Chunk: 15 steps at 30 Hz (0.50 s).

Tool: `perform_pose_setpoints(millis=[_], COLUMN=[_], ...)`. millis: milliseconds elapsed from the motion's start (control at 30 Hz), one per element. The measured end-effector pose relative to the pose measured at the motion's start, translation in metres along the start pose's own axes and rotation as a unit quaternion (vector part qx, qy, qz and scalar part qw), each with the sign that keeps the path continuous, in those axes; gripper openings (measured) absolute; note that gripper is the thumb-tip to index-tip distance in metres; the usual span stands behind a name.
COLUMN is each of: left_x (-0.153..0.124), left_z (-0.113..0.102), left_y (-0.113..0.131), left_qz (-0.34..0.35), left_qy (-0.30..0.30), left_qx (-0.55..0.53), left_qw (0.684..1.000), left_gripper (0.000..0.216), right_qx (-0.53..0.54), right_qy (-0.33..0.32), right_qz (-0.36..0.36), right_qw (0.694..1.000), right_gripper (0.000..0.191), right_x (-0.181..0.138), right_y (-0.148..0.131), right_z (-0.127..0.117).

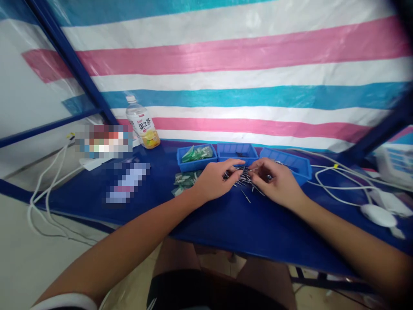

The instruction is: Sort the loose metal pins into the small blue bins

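A heap of thin metal pins [247, 177] lies on the blue table [226, 224] in front of three small blue trays. My left hand [214, 178] rests at the heap's left side with fingers curled and pinched onto the pins. My right hand [277, 181] is at the heap's right side, fingers bent and closed over pins too. One loose pin [246, 196] lies a little nearer to me. The left tray [195, 157] holds green-tinted small bags; the middle tray [237, 153] and right tray [288, 163] look nearly bare.
More small bags [183, 181] lie left of my left hand. A drink bottle [142, 129] stands at the back left by a white power strip [97, 161] with cables. White cables [342, 183] and a white mouse [378, 214] sit at the right. A striped tarp hangs behind.
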<state>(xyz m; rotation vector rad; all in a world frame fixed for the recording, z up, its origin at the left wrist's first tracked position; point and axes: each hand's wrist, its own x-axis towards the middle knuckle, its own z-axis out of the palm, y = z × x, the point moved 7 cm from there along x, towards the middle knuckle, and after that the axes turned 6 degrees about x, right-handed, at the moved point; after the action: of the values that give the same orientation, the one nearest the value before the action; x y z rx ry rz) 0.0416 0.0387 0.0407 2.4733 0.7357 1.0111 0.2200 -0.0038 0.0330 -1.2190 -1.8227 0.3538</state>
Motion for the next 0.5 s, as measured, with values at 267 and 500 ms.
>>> perform_pose_setpoints(millis=[267,500], left_x=[-0.001,0.002], left_z=[0.004,0.001], left_y=[-0.001,0.002], left_qz=[-0.010,0.000], left_qy=[-0.004,0.019], left_qx=[-0.037,-0.057], left_qw=[0.999,0.998], left_gripper=[0.035,0.027], right_qx=[0.006,0.069], right_qy=[0.014,0.021], right_qz=[-0.016,0.020], right_qw=[1.000,0.997], right_gripper=[0.011,0.016], right_x=[0.002,0.000], right_y=[-0.001,0.005], right_z=[0.002,0.004])
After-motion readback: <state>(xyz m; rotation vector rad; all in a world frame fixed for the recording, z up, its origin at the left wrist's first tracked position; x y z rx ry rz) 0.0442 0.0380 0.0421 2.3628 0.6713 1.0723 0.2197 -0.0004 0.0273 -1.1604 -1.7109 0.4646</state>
